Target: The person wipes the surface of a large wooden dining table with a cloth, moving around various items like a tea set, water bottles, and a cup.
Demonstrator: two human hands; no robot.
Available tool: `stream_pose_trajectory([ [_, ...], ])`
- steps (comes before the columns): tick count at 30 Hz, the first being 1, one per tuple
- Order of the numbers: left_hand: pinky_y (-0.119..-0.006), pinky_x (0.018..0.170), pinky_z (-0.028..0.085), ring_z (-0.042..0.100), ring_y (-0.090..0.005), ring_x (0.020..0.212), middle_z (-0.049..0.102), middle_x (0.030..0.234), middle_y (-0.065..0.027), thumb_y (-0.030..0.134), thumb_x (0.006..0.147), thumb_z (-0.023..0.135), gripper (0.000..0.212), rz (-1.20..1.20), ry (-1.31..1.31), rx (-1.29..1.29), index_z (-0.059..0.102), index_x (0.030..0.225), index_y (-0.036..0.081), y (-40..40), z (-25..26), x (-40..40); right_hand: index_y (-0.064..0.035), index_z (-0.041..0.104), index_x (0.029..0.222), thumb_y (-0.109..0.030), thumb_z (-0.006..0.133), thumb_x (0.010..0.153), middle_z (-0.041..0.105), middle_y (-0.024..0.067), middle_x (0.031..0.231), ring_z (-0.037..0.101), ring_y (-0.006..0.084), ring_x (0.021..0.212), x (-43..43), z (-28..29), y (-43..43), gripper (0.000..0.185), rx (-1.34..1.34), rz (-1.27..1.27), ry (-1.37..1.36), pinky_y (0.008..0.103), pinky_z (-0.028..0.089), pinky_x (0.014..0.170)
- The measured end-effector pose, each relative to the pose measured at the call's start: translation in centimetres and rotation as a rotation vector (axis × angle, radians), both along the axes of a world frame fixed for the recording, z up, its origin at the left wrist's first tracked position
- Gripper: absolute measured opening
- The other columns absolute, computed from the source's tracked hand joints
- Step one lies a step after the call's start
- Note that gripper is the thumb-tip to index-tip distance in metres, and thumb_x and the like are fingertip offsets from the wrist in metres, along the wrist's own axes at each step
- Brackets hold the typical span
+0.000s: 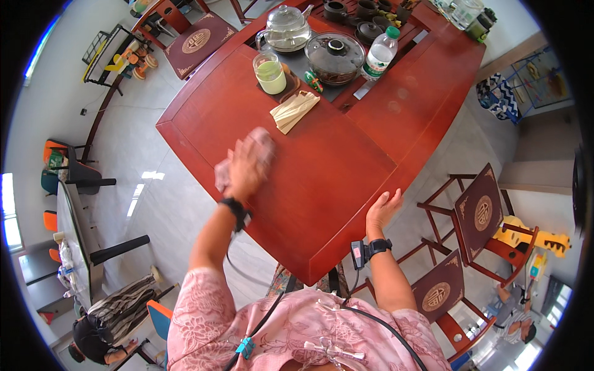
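My left hand (248, 169) lies spread and blurred over a pinkish cloth (261, 141), pressing it on the left part of the red wooden table (320, 181). My right hand (384, 209) is at the table's right edge, its fingers extended and holding nothing. Beyond the left hand lies a folded beige cloth or paper bundle (294, 111). Behind that stand a glass jar of pale green liquid (270, 76), a glass teapot of clear liquid (287, 30), a lidded glass pot (335, 60) and a plastic bottle with a green cap (380, 54).
Dark tea cups and a small teapot (335, 11) stand at the far side. Wooden chairs with maroon cushions (480, 213) are at the right; another chair (199, 41) is at the far left. One person (95, 338) is at lower left, another (515, 320) at lower right.
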State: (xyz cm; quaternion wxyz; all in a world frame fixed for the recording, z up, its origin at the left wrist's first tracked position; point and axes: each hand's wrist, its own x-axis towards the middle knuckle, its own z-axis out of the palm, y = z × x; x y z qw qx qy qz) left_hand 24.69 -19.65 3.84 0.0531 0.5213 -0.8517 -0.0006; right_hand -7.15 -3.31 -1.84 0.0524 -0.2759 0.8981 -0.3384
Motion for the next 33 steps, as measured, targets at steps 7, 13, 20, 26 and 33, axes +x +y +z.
stream_pose_trajectory([
  [7,-0.06,0.096,0.027,0.03,-0.0402,0.126,0.032,0.139,-0.0144,0.04,0.088,0.042,0.051,0.226,-0.059,-0.096,0.04,0.131,0.013,-6.4,-6.4,3.5,-0.0041,0.031,0.132,-0.048,0.035,0.091,0.027,0.0288,0.135,0.033,0.0408,0.123,1.3,1.0,-0.9,0.06,0.052,0.008,-0.043,0.0462,0.04,0.094],
  [13,-0.057,0.093,0.031,0.036,-0.0371,0.121,0.041,0.129,-0.0111,0.038,0.082,0.053,0.047,-0.381,0.129,0.107,0.047,0.126,0.022,11.5,-0.7,-6.4,-0.0036,0.031,0.132,-0.043,0.036,0.092,0.028,0.0286,0.135,0.032,0.0412,0.123,0.3,-0.1,-0.2,0.057,0.017,0.008,0.005,0.0458,0.036,0.098],
  [20,-0.048,0.071,0.042,0.057,-0.0322,0.085,0.059,0.092,-0.0126,0.027,0.087,0.046,0.021,0.259,0.229,0.683,0.054,0.099,0.011,0.1,12.7,-1.9,-0.0007,0.032,0.132,-0.043,0.035,0.093,0.029,0.0271,0.135,0.03,0.0393,0.124,0.2,1.3,0.0,0.058,0.033,-0.013,-0.034,0.046,0.029,0.101],
  [26,-0.066,0.093,0.026,0.029,-0.0426,0.126,0.03,0.139,-0.0164,0.043,0.083,0.047,0.061,0.496,-0.035,-0.044,0.034,0.136,0.017,-4.2,-2.5,8.8,-0.0017,0.033,0.132,-0.045,0.034,0.092,0.03,0.0262,0.135,0.032,0.0395,0.123,0.7,1.0,-0.4,0.059,0.048,0.004,-0.022,0.0462,0.032,0.099],
  [33,-0.064,0.098,0.017,0.021,-0.0423,0.13,0.024,0.143,-0.0166,0.042,0.077,0.058,0.065,0.137,0.048,0.208,0.04,0.132,0.014,12.3,-0.5,-0.2,-0.0033,0.034,0.131,-0.048,0.032,0.092,0.032,0.0267,0.133,0.034,0.0399,0.123,0.5,1.4,-0.4,0.06,0.055,-0.024,-0.036,0.0464,0.035,0.097],
])
